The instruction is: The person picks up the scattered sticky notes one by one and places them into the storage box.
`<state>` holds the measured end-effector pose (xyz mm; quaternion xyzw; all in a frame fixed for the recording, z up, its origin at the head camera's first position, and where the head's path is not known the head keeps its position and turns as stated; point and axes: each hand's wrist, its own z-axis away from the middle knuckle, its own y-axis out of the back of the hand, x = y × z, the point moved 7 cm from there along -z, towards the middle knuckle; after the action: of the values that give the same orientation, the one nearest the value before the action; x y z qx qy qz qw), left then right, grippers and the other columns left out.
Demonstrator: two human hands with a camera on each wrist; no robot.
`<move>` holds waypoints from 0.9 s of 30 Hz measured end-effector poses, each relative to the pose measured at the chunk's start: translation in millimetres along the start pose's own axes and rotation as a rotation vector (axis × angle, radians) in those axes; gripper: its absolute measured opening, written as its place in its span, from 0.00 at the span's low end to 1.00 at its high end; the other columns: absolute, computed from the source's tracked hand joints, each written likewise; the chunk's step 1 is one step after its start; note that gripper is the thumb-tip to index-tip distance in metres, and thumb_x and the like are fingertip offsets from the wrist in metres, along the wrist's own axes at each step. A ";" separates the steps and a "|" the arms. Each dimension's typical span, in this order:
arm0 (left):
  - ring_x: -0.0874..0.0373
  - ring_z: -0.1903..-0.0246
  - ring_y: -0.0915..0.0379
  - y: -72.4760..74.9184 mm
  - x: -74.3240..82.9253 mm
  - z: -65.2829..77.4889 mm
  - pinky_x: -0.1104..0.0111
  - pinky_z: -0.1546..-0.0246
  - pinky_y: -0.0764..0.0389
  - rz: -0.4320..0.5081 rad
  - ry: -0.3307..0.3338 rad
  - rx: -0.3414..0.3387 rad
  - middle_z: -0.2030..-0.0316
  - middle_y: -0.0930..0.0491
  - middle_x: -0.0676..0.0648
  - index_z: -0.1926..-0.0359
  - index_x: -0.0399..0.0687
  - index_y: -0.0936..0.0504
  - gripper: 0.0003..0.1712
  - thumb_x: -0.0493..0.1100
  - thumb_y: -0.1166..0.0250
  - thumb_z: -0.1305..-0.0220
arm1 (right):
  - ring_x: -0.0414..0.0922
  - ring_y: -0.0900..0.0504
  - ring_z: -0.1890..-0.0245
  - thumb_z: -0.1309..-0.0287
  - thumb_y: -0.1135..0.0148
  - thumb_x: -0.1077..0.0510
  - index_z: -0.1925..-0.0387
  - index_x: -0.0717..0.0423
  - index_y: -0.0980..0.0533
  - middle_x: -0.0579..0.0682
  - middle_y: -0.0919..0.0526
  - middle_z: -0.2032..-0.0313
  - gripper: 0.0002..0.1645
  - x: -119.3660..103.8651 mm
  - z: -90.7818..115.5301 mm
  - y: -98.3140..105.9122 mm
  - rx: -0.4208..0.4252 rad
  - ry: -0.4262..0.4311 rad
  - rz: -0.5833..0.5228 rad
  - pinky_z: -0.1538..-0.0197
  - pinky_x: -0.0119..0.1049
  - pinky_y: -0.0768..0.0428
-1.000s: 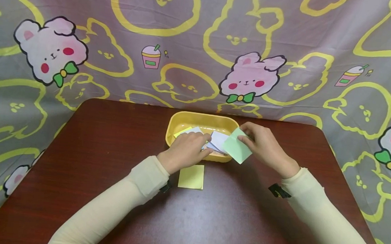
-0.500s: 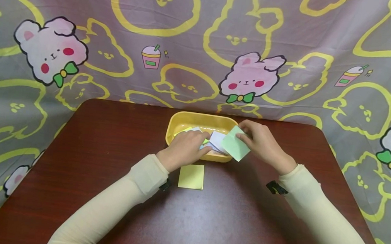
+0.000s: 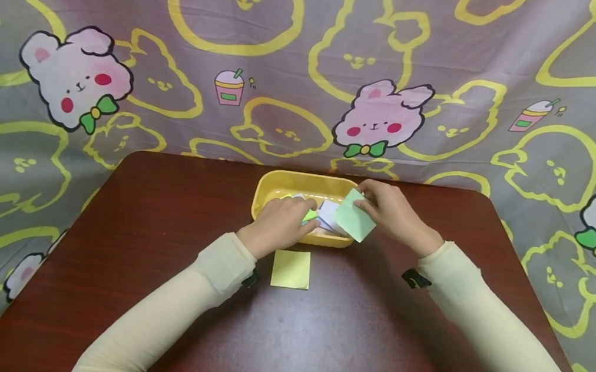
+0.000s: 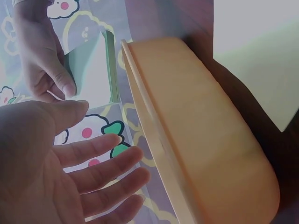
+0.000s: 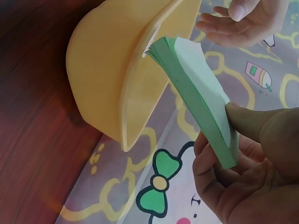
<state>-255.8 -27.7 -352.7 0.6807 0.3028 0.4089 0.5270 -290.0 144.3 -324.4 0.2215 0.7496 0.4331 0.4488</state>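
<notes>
My right hand [image 3: 396,215] pinches a thick pad of green sticky notes [image 3: 354,214] between thumb and fingers, at the right end of a yellow plastic basin [image 3: 304,177]. In the right wrist view the green pad [image 5: 198,100] is tilted, its far corner fanned into separate sheets. My left hand [image 3: 277,222] hovers over the basin's near left side, fingers spread and holding nothing, as the left wrist view shows. Beneath and beside it lie white-blue papers [image 3: 329,212] and a bright yellow-green piece [image 3: 309,215], partly hidden by the hand.
A yellow sticky note pad [image 3: 291,269] lies on the dark red-brown table [image 3: 180,199] just in front of the basin. Behind the table hangs a patterned cloth [image 3: 290,32] with rabbit faces.
My right hand has shifted a little left and up with the green pad, further over the basin. The left hand has drawn slightly left, showing more of the yellow-green piece.
</notes>
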 end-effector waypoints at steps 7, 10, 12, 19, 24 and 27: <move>0.55 0.66 0.23 -1.3 -4.4 -0.9 0.61 0.70 0.26 -0.013 0.008 -0.014 0.61 0.19 0.50 0.47 0.51 0.23 0.22 0.58 0.45 0.36 | 0.47 0.23 0.69 0.44 0.38 0.58 0.59 0.61 0.24 0.55 0.18 0.68 0.13 -1.5 -8.6 -6.8 -0.030 -0.011 0.003 0.69 0.40 0.24; 0.54 0.65 0.23 -1.6 -6.5 -1.4 0.61 0.70 0.25 -0.021 0.009 -0.008 0.61 0.19 0.50 0.48 0.50 0.23 0.22 0.57 0.45 0.36 | 0.47 0.22 0.68 0.44 0.38 0.57 0.59 0.62 0.24 0.56 0.18 0.67 0.13 0.4 -11.6 -9.9 -0.046 -0.027 0.007 0.68 0.41 0.24; 0.54 0.65 0.23 -1.8 -8.0 -1.4 0.61 0.69 0.25 -0.024 0.009 -0.006 0.61 0.18 0.50 0.48 0.50 0.23 0.22 0.57 0.45 0.36 | 0.47 0.21 0.67 0.43 0.38 0.57 0.59 0.62 0.24 0.56 0.18 0.66 0.14 1.4 -13.3 -11.7 -0.056 -0.033 0.011 0.67 0.41 0.24; 0.54 0.64 0.22 -2.9 -11.8 -2.0 0.60 0.67 0.25 -0.023 0.016 -0.018 0.59 0.18 0.50 0.47 0.51 0.23 0.23 0.58 0.46 0.36 | 0.46 0.21 0.67 0.42 0.40 0.57 0.57 0.61 0.24 0.55 0.18 0.65 0.14 1.7 -18.6 -14.2 -0.082 -0.026 0.013 0.67 0.40 0.24; 0.53 0.64 0.22 -2.3 -14.1 -2.7 0.59 0.67 0.24 -0.014 0.018 -0.009 0.60 0.18 0.50 0.48 0.50 0.23 0.23 0.58 0.45 0.36 | 0.47 0.21 0.66 0.41 0.40 0.57 0.56 0.62 0.24 0.55 0.18 0.64 0.14 1.1 -24.4 -18.0 -0.092 -0.029 0.009 0.66 0.41 0.23; 0.53 0.64 0.22 -1.9 -15.0 -3.4 0.59 0.67 0.24 -0.019 0.016 -0.004 0.60 0.17 0.50 0.48 0.50 0.22 0.23 0.58 0.45 0.36 | 0.47 0.20 0.65 0.42 0.40 0.58 0.56 0.63 0.24 0.56 0.18 0.65 0.14 1.0 -27.1 -23.7 -0.107 -0.031 0.013 0.65 0.41 0.23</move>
<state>-266.0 -38.3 -357.7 0.6732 0.3127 0.4101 0.5299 -312.6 120.3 -339.0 0.2090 0.7169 0.4719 0.4687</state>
